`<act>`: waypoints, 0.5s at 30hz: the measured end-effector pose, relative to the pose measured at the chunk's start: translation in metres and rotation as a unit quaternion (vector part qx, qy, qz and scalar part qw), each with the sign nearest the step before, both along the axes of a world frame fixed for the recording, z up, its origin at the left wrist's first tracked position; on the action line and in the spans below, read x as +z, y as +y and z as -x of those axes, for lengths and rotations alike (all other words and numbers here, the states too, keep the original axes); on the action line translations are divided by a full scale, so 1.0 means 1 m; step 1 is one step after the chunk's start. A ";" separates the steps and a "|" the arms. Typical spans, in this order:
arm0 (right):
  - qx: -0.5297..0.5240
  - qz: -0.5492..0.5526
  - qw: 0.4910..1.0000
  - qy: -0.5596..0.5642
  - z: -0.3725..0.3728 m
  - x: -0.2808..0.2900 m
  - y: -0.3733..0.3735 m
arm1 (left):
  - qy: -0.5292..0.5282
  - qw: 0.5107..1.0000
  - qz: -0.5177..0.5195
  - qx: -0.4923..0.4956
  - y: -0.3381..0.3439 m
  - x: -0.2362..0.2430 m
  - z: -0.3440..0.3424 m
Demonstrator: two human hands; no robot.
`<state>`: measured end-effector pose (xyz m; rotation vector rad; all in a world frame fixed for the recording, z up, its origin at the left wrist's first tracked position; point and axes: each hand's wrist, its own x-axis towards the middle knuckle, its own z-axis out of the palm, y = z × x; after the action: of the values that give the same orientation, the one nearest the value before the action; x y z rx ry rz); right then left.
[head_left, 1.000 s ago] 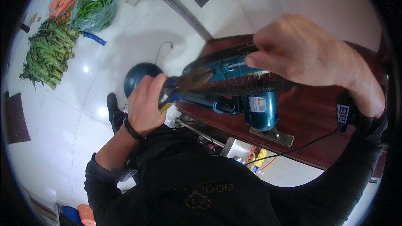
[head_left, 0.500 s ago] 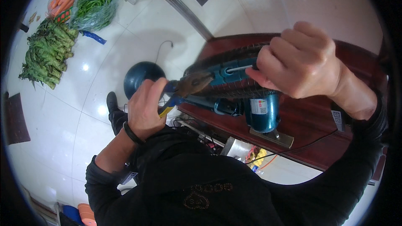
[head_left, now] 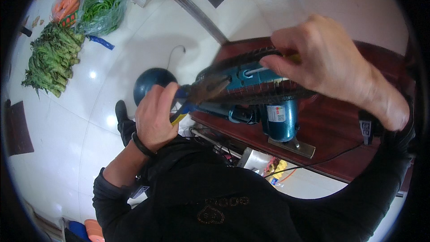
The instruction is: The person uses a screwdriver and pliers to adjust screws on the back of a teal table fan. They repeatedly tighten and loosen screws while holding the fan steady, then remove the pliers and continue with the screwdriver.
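In my left hand (head_left: 154, 114) are pliers (head_left: 208, 90) with blue and yellow handles and rusty brown jaws. The jaws point right, against or just in front of a teal appliance (head_left: 281, 121) that looks like a standing fan with a dark wire-ribbed cage. My right hand (head_left: 309, 51) is closed round a screwdriver (head_left: 256, 71); its thin metal shank points left to a teal part inside the cage, near the plier jaws. The fingers hide most of the handle. A round dark teal base (head_left: 152, 85) shows behind my left hand.
The fan's head lies over a dark red wooden surface (head_left: 336, 121), with a metal plate (head_left: 293, 147) on it and a cable crossing. On the tiled floor at far left are leafy greens (head_left: 53, 58), bagged green vegetables (head_left: 103, 11) and carrots (head_left: 66, 5). Cords hang below the wood's edge.
My right hand has rotated at the wrist round the screwdriver, its knuckles turning over and its wrist dropping outward. My left hand and the pliers have hardly moved.
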<state>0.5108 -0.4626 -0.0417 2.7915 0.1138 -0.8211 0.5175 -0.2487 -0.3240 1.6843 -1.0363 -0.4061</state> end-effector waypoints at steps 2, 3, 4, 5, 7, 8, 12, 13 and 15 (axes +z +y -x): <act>0.143 0.023 0.987 -0.067 0.015 -0.002 -0.001 | 0.020 1.000 -0.022 0.001 0.001 -0.002 0.003; 0.178 0.027 0.981 -0.068 0.019 0.000 -0.001 | 0.022 1.000 -0.010 -0.001 0.000 -0.004 0.004; 0.201 0.054 0.977 -0.051 0.022 0.001 -0.002 | 0.025 1.000 0.000 -0.004 0.000 -0.006 0.004; 0.245 0.078 0.964 -0.064 0.023 0.001 -0.002 | 0.027 1.000 0.011 -0.007 -0.001 -0.007 0.003; 0.331 0.077 0.934 -0.109 0.020 -0.001 -0.001 | 0.017 1.000 0.019 -0.012 -0.002 -0.006 0.001; 0.372 0.087 0.915 -0.133 0.018 -0.004 0.000 | 0.012 1.000 0.023 -0.015 -0.002 -0.004 0.000; 0.426 0.021 0.882 -0.199 0.012 -0.014 0.006 | 0.054 0.992 0.071 -0.087 -0.007 0.011 0.003; 0.409 0.018 0.888 -0.210 0.014 -0.011 0.007 | 0.071 0.993 0.063 -0.067 -0.004 0.013 0.003; 0.339 0.035 0.925 -0.168 0.019 0.006 0.006 | 0.083 0.994 0.072 0.005 -0.004 0.011 0.001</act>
<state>0.4916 -0.4567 -0.0361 2.4915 0.9023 -0.1698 0.5163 -0.2528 -0.3130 1.5005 -0.9120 -0.4462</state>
